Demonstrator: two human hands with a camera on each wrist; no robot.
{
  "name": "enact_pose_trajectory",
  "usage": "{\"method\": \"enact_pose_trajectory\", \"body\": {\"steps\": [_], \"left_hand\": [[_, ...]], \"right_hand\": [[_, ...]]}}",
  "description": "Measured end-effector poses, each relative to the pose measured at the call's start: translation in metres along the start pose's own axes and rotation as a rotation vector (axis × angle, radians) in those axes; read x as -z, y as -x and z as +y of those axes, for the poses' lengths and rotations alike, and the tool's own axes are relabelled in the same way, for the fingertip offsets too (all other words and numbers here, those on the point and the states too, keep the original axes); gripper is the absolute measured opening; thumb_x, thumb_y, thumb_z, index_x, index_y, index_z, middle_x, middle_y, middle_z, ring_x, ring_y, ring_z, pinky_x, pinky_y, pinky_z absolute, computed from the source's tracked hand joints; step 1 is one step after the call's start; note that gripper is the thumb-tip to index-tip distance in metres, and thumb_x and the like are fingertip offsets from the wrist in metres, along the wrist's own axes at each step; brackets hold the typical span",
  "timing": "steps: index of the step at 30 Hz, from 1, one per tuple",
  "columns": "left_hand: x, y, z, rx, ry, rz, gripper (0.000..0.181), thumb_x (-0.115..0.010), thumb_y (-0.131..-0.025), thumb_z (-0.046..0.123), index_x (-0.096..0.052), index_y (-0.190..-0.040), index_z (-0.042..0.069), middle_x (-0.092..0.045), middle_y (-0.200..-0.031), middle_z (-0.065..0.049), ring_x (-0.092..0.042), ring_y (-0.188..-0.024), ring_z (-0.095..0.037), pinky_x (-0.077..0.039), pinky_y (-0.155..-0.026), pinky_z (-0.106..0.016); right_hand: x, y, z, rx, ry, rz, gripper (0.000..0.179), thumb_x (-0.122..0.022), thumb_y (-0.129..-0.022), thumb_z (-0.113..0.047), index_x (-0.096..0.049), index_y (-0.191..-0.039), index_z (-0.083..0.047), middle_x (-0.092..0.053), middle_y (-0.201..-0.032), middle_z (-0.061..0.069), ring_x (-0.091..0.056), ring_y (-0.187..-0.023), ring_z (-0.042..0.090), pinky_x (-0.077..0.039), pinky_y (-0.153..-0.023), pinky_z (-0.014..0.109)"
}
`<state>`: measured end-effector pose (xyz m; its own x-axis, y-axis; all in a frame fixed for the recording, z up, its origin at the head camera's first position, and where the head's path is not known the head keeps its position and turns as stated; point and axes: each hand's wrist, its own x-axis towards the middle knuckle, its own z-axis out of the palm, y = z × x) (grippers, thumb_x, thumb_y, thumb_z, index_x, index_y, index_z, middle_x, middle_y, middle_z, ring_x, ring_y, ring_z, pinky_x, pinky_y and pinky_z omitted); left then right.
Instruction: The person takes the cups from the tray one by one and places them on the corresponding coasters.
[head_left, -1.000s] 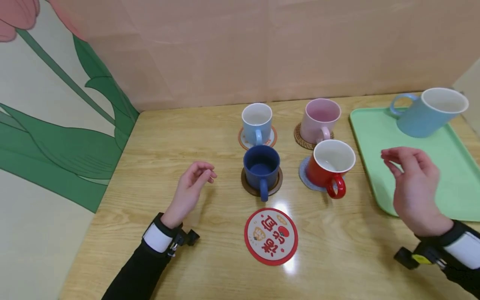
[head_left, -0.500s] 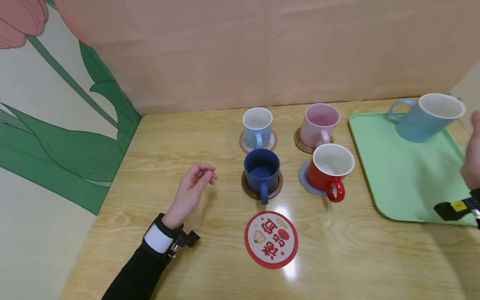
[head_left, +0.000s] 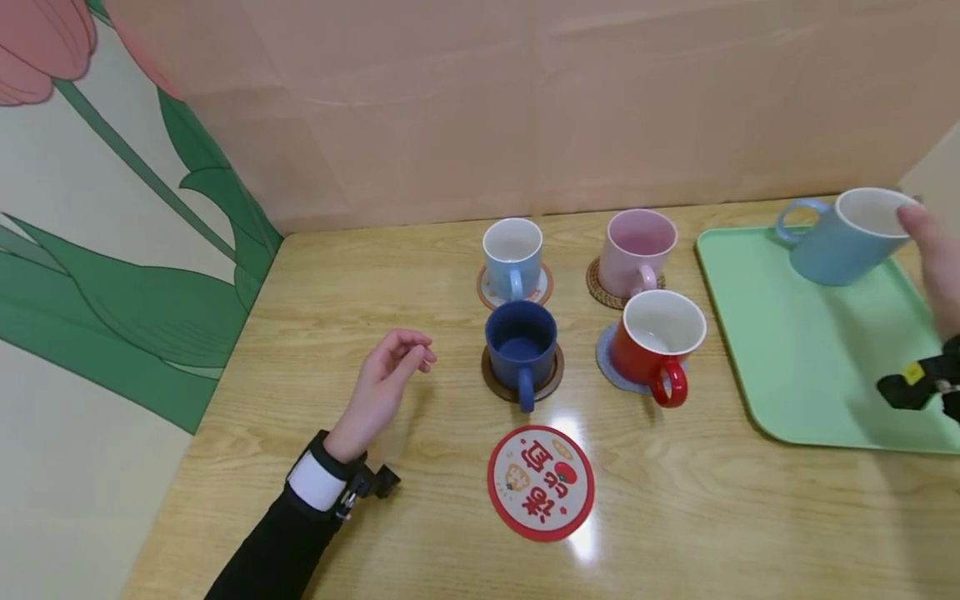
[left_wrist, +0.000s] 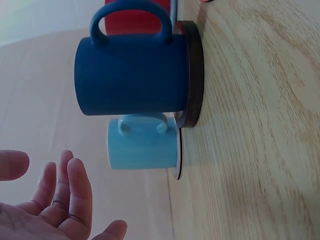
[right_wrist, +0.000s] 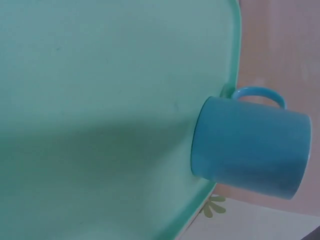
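My left hand [head_left: 382, 392] hovers over the table left of the dark blue mug [head_left: 521, 346], its fingers loosely bent and holding nothing. That mug stands on a dark round coaster [head_left: 493, 379]. My right hand [head_left: 942, 271] is partly cut off at the right edge of the head view. One extended digit overlaps the rim of the larger light blue mug [head_left: 843, 246] on the green tray [head_left: 810, 358]. In the right wrist view this blue mug [right_wrist: 252, 145] stands upright on the tray, with no fingers around it.
Behind the dark blue mug is a small light blue mug [head_left: 513, 258]. A pink mug [head_left: 633, 258] and a red mug [head_left: 637, 354] stand on coasters to its right. In front lies a bare red-rimmed coaster [head_left: 540, 483]. A paper-covered wall [head_left: 450, 117] bounds the table's back.
My right hand has moved right across the tray, nearly out of view, then forward to the larger light blue mug. The left hand and the mugs stay in place.
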<state>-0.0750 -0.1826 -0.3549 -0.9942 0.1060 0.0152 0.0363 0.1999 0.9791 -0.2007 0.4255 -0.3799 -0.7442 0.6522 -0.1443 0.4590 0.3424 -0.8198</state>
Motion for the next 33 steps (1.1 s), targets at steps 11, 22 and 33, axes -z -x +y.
{"method": "enact_pose_trajectory", "body": {"steps": [11, 22, 33], "left_hand": [[0.001, 0.002, 0.001, 0.008, -0.012, 0.005, 0.018, -0.048, -0.106, 0.002, -0.056, -0.118, -0.01, -0.064, -0.103, -0.02, -0.062, -0.093, -0.021, -0.052, -0.089, -0.037], [0.001, 0.006, 0.003, -0.003, 0.001, -0.003, 0.018, -0.048, -0.105, 0.0, -0.056, -0.117, -0.011, -0.063, -0.103, -0.021, -0.062, -0.092, -0.019, -0.053, -0.088, -0.035], [0.0, 0.008, 0.003, 0.0, 0.011, -0.016, 0.018, -0.048, -0.106, 0.001, -0.055, -0.118, -0.011, -0.063, -0.103, -0.021, -0.062, -0.094, -0.023, -0.053, -0.089, -0.035]], "right_hand": [[-0.007, -0.011, -0.014, 0.139, 0.205, -0.122, 0.103, -0.058, -0.09, -0.062, -0.006, -0.16, -0.008, -0.033, -0.144, -0.002, -0.035, -0.107, -0.002, -0.029, -0.099, 0.017], [-0.031, -0.005, -0.008, 0.08, 0.133, -0.085, 0.1, -0.056, -0.092, -0.059, 0.002, -0.162, -0.019, -0.011, -0.168, 0.017, -0.017, -0.153, 0.031, -0.021, -0.122, 0.041], [-0.044, -0.009, -0.007, 0.014, -0.195, -0.004, 0.094, -0.077, -0.089, -0.033, -0.014, -0.158, -0.028, -0.028, -0.153, -0.017, -0.027, -0.141, -0.002, -0.019, -0.116, 0.016]]}}
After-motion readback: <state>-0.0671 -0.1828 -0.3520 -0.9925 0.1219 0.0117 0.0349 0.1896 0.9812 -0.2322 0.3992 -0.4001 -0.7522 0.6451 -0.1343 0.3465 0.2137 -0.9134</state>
